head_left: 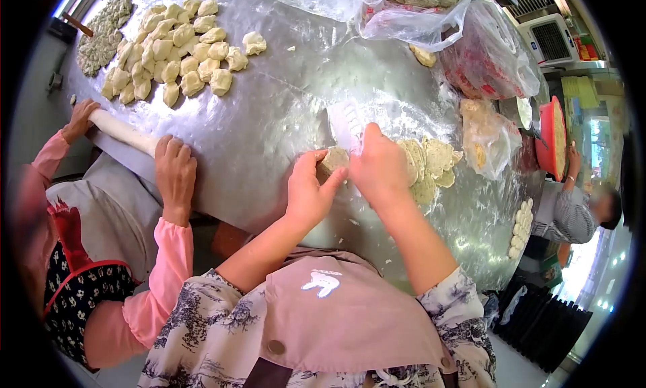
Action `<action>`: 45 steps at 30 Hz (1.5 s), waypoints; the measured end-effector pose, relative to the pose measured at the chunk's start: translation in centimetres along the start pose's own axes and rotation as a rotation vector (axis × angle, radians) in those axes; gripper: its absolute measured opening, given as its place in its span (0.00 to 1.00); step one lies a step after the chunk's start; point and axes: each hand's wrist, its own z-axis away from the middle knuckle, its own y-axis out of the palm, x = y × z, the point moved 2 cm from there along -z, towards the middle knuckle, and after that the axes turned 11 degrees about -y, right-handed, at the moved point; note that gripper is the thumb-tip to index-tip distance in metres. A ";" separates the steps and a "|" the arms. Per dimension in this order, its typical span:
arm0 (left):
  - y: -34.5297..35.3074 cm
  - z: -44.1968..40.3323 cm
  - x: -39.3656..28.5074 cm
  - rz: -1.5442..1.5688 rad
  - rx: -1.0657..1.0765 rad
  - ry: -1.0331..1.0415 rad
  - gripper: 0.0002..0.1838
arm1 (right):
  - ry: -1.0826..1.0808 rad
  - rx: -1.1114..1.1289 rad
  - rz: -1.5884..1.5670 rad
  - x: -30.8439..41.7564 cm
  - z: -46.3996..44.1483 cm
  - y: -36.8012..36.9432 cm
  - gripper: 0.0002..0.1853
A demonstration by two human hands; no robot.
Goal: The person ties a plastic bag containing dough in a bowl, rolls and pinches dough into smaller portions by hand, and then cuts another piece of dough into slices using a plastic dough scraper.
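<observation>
Thumb and fingers of my left hand (309, 189) curl around a small speckled dough round (334, 159) on the metal table. Right beside it, my right hand (378, 161) is closed on a white flat plastic tool (344, 122); its exact kind is hard to make out. The tool's broad end points away from me, and my fist hides the rest. Flattened speckled dough rounds (437, 158) lie overlapping just right of my right hand. Flour is dusted over the metal around them.
Many pale dough lumps (182, 45) cover the far left, next to a speckled dough mass (104, 35). At left, a co-worker's hands (176, 173) grip a rolling pin (124, 130). Plastic bags (488, 58), a red basin (553, 139) and small white dough pieces (521, 228) line the right.
</observation>
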 end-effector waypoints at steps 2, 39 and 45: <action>0.0 -0.2 0.3 -0.002 -0.002 0.032 0.27 | 0.014 -0.009 -0.016 -0.5 -0.4 0.4 0.12; 0.6 -1.3 0.7 0.014 -0.083 0.052 0.24 | -0.129 -0.080 0.008 0.3 1.3 -3.0 0.12; 0.0 -0.8 0.1 -0.013 -0.053 0.033 0.23 | -0.104 -0.014 0.008 -0.5 -0.7 0.7 0.11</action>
